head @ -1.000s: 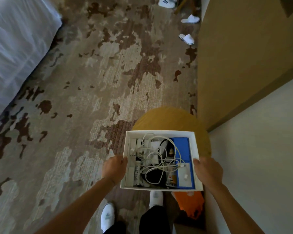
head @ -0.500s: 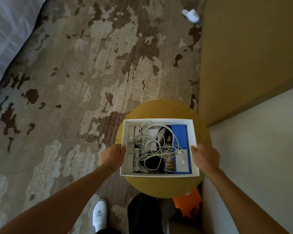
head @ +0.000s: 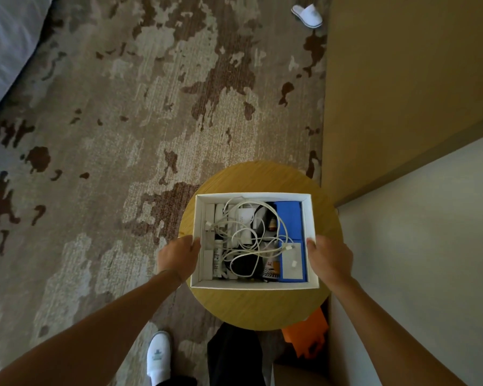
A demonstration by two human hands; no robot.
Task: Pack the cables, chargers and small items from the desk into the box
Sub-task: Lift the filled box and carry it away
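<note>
An open white box (head: 253, 285) sits over a round wooden table (head: 258, 307), whether resting or just above it I cannot tell. Inside lie tangled white cables (head: 241, 232), white chargers (head: 215, 218), a black item (head: 243, 264) and two blue boxes (head: 289, 218) along the right wall. My left hand (head: 177, 254) grips the box's left wall. My right hand (head: 329, 257) grips its right wall.
Patterned brown carpet covers the floor. A wooden panel (head: 402, 93) and a pale wall (head: 416, 260) stand to the right. An orange object (head: 304, 341) lies under the table's edge. A white slipper (head: 307, 15) lies far off; bedding (head: 6, 45) at top left. My own slippered foot (head: 158, 358) is below.
The box, held in both hands, has come forward over the round table, which now lies fully beneath it. The view has tilted downward.
</note>
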